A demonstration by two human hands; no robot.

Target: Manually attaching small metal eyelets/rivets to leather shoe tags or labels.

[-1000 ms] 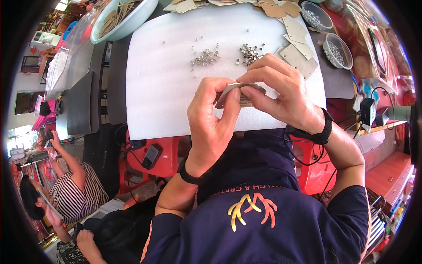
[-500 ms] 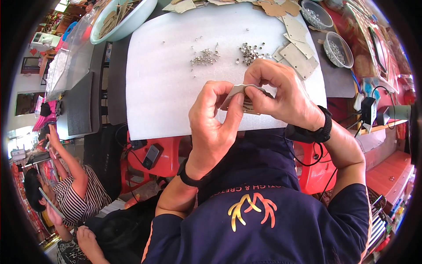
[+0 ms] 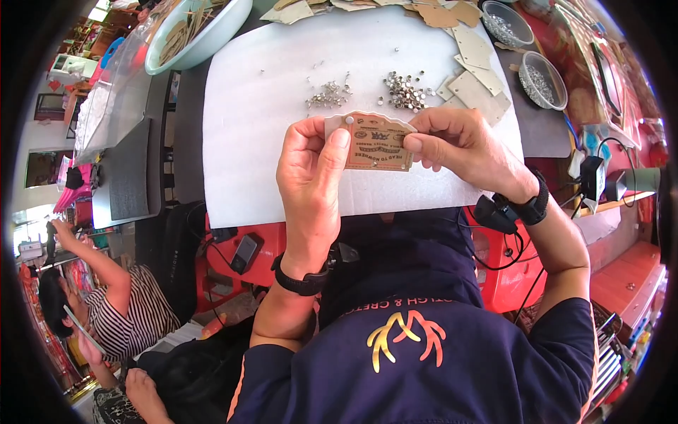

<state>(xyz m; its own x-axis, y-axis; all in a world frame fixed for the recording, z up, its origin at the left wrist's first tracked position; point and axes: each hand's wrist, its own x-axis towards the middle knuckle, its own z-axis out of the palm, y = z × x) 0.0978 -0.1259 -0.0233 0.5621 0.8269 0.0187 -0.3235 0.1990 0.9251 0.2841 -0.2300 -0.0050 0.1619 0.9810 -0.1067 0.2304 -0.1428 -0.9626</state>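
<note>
A brown printed patch [image 3: 379,150] with a wavy top edge and pale backing is held up over the white foam sheet [image 3: 258,159], its printed side facing me. Small metal studs show at some of its corners. My left hand [image 3: 314,177] pinches its left end, thumb in front. At the right end, my right hand [image 3: 466,145] grips the edge between thumb and fingers. Beyond the patch lie two loose heaps on the sheet: small silver rivet pieces [image 3: 329,95] at left and round metal caps [image 3: 405,90] at right.
Pale cut pieces with holes [image 3: 480,92] lie along the sheet's right and far edges. Two clear tubs of metal bits, including the nearer tub [image 3: 542,79], stand at far right. A pale basin [image 3: 208,51] holds brown strips. At left sits a person in a striped top [image 3: 152,304].
The patch has turned from tilted and mostly covered to upright with its printed face showing. My left hand has moved left and up; my right hand has shifted slightly right, and the hands are farther apart.
</note>
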